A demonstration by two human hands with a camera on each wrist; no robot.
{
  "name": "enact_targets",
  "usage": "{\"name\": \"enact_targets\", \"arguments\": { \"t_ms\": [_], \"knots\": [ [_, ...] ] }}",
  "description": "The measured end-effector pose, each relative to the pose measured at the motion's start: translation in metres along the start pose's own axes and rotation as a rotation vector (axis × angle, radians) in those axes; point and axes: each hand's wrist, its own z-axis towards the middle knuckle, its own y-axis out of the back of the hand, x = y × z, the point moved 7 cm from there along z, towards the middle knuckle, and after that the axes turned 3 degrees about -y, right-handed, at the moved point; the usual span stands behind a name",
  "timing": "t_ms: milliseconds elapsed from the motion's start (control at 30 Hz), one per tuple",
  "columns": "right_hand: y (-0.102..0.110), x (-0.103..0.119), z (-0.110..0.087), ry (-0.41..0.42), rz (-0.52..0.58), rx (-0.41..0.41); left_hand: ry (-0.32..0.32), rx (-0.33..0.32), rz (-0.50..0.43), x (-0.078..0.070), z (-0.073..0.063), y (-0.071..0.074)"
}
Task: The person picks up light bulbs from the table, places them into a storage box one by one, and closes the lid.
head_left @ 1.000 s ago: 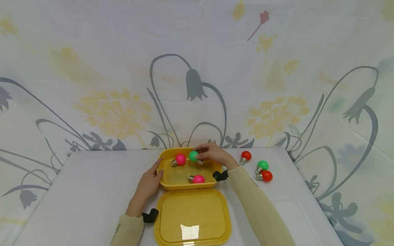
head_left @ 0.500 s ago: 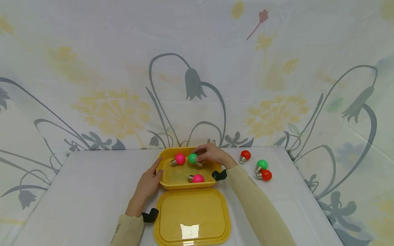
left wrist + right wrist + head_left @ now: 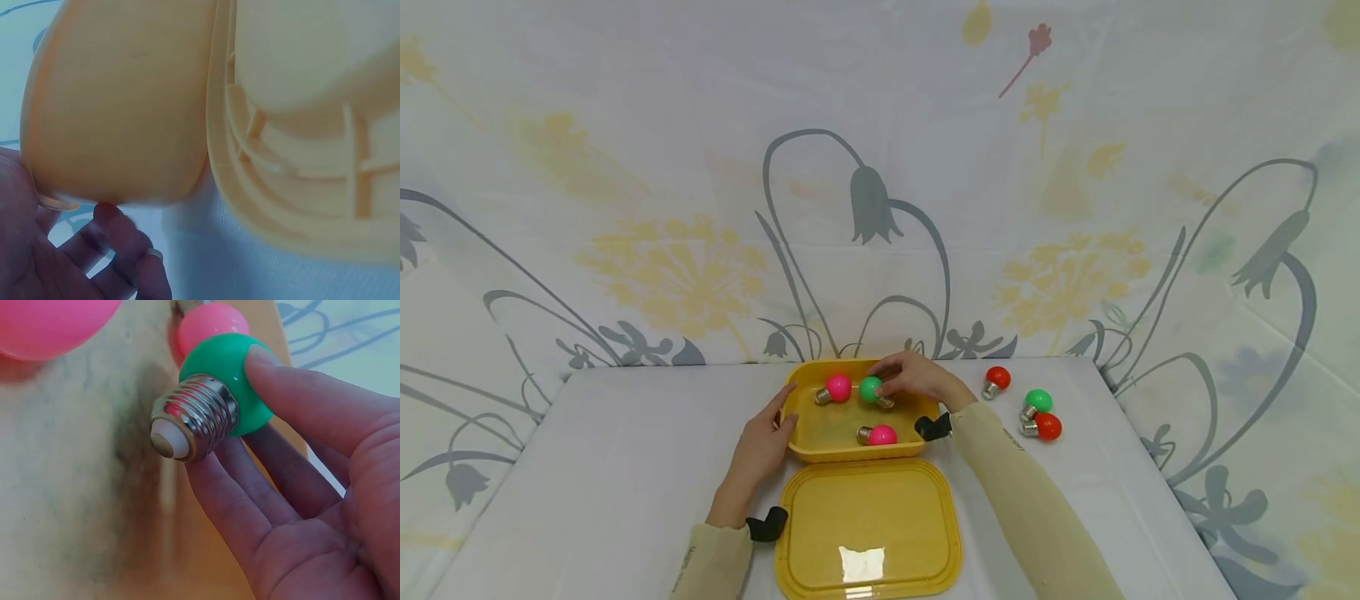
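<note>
A green light bulb (image 3: 870,388) with a metal screw base lies between the thumb and fingers of my right hand (image 3: 919,375), low inside the yellow plastic box (image 3: 865,456). The right wrist view shows my thumb on the green globe (image 3: 225,369) and my fingers beneath it, the screw base (image 3: 194,415) pointing away from the palm. Two pink bulbs are in the box, one (image 3: 839,388) at the back left, the other (image 3: 883,435) near the front wall. My left hand (image 3: 758,450) holds the box's left end; its fingertips meet the outer wall (image 3: 125,125).
A yellow lid (image 3: 868,525) lies just in front of the box. Right of the box on the white table (image 3: 625,467) are a red bulb (image 3: 998,377), a green bulb (image 3: 1039,401) and another red bulb (image 3: 1049,427). A patterned cloth (image 3: 880,275) stands behind.
My right hand and the green bulb have sunk slightly into the box. The left hand, the lid and the other bulbs stay where they were.
</note>
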Motion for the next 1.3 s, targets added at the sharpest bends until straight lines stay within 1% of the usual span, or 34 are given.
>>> {"name": "enact_targets", "arguments": {
  "t_ms": [200, 333, 433, 667, 1033, 1300],
  "knots": [
    [0.0002, -0.0006, 0.0011, -0.005, -0.041, -0.010, 0.016, -0.039, -0.070, 0.0019, 0.0000, -0.0015],
    [0.0001, -0.0006, 0.0012, -0.010, -0.056, -0.019, 0.045, -0.047, -0.102, 0.0047, 0.0001, -0.0036],
    [-0.0003, -0.0004, 0.0017, -0.011, -0.056, -0.024, 0.055, -0.050, -0.118, 0.0056, 0.0004, -0.0041],
    [-0.0015, 0.0015, 0.0010, -0.007, -0.052, -0.026, 0.067, -0.041, -0.127, 0.0062, -0.0002, -0.0042],
    [-0.0009, 0.0003, 0.0022, -0.011, -0.061, -0.034, 0.069, -0.044, -0.139, 0.0055, -0.0009, -0.0045],
    [-0.0023, 0.0002, 0.0000, -0.015, 0.002, -0.011, 0.092, -0.035, -0.129, 0.0055, -0.0010, -0.0063]
  ]
}}
